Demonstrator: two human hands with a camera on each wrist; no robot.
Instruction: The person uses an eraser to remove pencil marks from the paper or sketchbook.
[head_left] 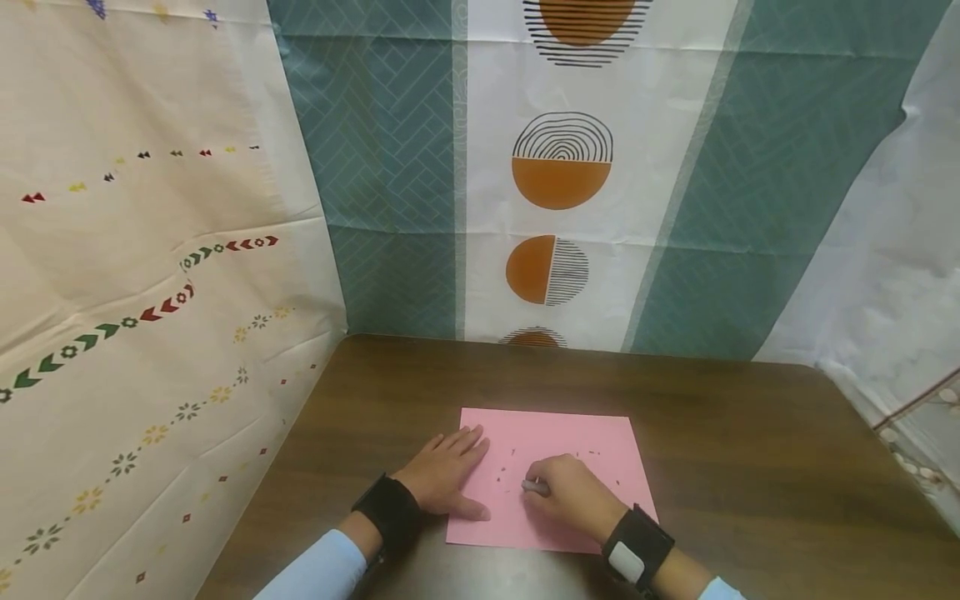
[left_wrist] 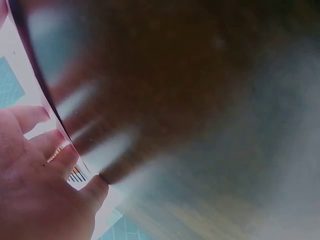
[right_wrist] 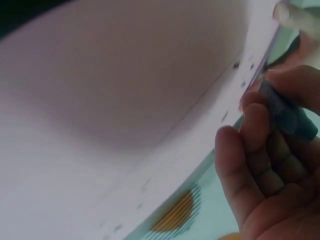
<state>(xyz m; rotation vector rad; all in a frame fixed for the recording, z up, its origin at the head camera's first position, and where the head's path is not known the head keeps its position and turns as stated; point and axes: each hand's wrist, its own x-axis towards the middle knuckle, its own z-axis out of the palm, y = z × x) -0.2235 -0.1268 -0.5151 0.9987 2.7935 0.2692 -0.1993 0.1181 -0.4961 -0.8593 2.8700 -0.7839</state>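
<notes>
A sheet of pink paper [head_left: 577, 432] lies on the brown table with several small dark marks on it. My left hand [head_left: 444, 479] rests on its left edge, fingers spread and thumb near the lower left corner. Over the middle of the sheet, my right hand [head_left: 573, 496] pinches a short, thick grey stick [head_left: 536, 487] between thumb and fingers. In the right wrist view the stick [right_wrist: 287, 112] looks blue-grey and blunt at one end; I cannot tell its exact kind. The left wrist view shows my left hand [left_wrist: 50, 175] at the paper's edge.
The brown wooden table [head_left: 750, 450] extends around the paper on all sides. Behind it hangs a green and white patterned cloth [head_left: 675, 167]. A cream embroidered cloth [head_left: 150, 333] hangs along the left side, and a white cloth [head_left: 885, 250] at the right.
</notes>
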